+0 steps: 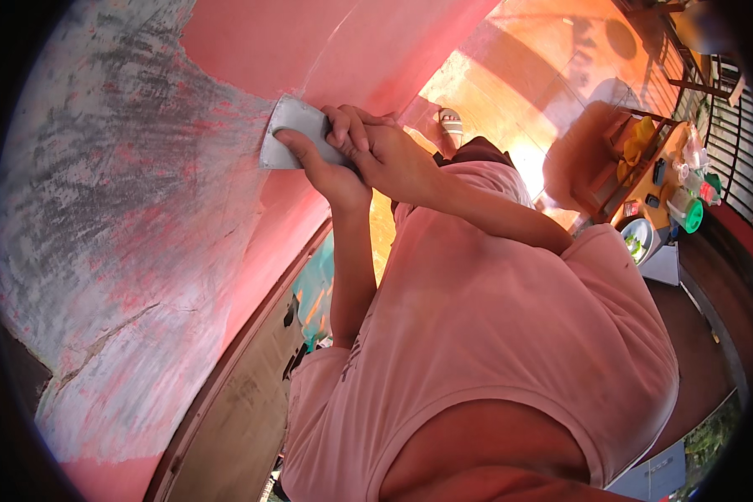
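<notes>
Both hands meet at a pink wall, beside a large patch smeared grey and white. My left hand is closed on a flat grey rectangular plate, its thumb lying across the face and its other fingers hidden behind. The plate has a pale, dusty edge on the wall side; whether it is a scraper or a sanding sheet I cannot tell. Over the plate's right side my right hand is curled, fingers bent against it and close to the left hand. The plate's far edge appears to touch the wall.
A jagged crack runs through the lower patch. Below the wall is a brown door or panel. To the right, a wooden table bears a plate of food, a green-lidded jar and small items, with a railing behind.
</notes>
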Motion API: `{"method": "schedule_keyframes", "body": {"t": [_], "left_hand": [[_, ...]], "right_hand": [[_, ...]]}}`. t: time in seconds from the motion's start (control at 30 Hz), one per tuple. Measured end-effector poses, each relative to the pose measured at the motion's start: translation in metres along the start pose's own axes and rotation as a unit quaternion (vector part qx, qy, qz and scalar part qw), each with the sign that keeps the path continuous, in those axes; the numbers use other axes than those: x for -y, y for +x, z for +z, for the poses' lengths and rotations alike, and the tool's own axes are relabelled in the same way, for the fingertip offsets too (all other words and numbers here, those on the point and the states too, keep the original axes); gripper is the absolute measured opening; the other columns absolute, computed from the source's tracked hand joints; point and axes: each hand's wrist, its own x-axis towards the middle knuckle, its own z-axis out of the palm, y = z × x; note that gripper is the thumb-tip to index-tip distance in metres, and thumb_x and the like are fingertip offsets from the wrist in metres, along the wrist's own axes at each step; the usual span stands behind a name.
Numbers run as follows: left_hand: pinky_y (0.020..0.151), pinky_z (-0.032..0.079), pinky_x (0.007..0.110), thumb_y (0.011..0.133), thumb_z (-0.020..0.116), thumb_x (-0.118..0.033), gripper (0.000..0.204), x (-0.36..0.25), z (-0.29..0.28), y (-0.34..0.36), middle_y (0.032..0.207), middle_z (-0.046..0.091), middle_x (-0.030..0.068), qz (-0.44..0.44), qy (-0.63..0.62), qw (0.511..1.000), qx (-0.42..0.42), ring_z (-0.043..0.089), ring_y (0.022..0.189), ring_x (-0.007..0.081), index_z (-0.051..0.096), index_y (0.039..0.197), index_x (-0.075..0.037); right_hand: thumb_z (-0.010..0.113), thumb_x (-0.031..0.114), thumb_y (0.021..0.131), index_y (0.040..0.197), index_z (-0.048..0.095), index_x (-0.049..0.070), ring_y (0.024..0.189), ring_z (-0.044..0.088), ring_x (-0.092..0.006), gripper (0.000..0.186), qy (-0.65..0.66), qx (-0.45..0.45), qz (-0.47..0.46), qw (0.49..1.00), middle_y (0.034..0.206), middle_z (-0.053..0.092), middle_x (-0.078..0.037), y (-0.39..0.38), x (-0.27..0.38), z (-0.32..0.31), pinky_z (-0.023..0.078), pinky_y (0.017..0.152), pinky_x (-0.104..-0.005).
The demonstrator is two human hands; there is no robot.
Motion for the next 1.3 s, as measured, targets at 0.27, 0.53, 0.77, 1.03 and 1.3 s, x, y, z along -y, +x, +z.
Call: {"method": "schedule_keyframes", "body": {"t": [0.27,0.53,0.77,1.03,1.3], "left_hand": [[0.086,0.05,0.052,0.092,0.019,-0.079,0.072,-0.027,0.025,0.009,0.055,0.038,0.0032,0.027,-0.018,0.999,0.013,0.051,0.061,0.0271,0.033,0.066,-0.013],[0.088,0.049,0.053,0.092,0.022,-0.079,0.071,-0.018,0.015,0.006,0.055,0.038,0.0035,0.005,-0.034,0.999,0.005,0.056,0.065,0.0292,0.034,0.066,-0.014],[0.087,0.049,0.054,0.092,0.02,-0.079,0.072,-0.022,0.014,0.002,0.055,0.039,0.0038,0.012,-0.017,0.999,-0.027,0.057,0.067,0.0295,0.035,0.066,-0.014],[0.083,0.05,0.051,0.094,0.018,-0.077,0.071,-0.008,0.001,-0.001,0.056,0.041,0.0034,0.012,-0.032,0.998,-0.043,0.057,0.063,0.0286,0.036,0.066,-0.013],[0.085,0.051,0.052,0.093,0.022,-0.077,0.07,-0.018,0.01,-0.003,0.057,0.039,0.0037,-0.012,-0.02,0.998,-0.056,0.053,0.06,0.0272,0.034,0.067,-0.013]], "right_hand": [[0.047,0.009,0.092,0.108,0.064,-0.004,0.091,0.069,-0.0319,0.027,-0.001,-0.014,-0.052,0.999,0.109,0.067,-0.015,0.007,0.021,-0.005,0.053,0.08,-0.0361],[0.049,0.009,0.092,0.107,0.064,-0.003,0.091,0.069,-0.0342,0.024,-0.044,-0.014,0.005,0.999,0.107,0.067,-0.015,0.0,0.017,-0.002,0.054,0.08,-0.0376],[0.052,0.009,0.095,0.106,0.063,-0.005,0.088,0.068,-0.0335,0.021,-0.062,-0.086,-0.13,0.986,0.102,0.067,-0.015,0.0,0.017,0.008,0.053,0.077,-0.0384],[0.052,0.013,0.098,0.102,0.063,-0.005,0.087,0.067,-0.0329,0.021,-0.035,-0.059,-0.098,0.993,0.101,0.067,-0.014,-0.002,0.015,0.009,0.053,0.075,-0.0374],[0.052,0.02,0.102,0.103,0.064,-0.005,0.09,0.068,-0.029,0.028,0.014,-0.033,-0.054,0.998,0.099,0.067,-0.016,-0.004,0.01,0.008,0.053,0.076,-0.0361]]}}
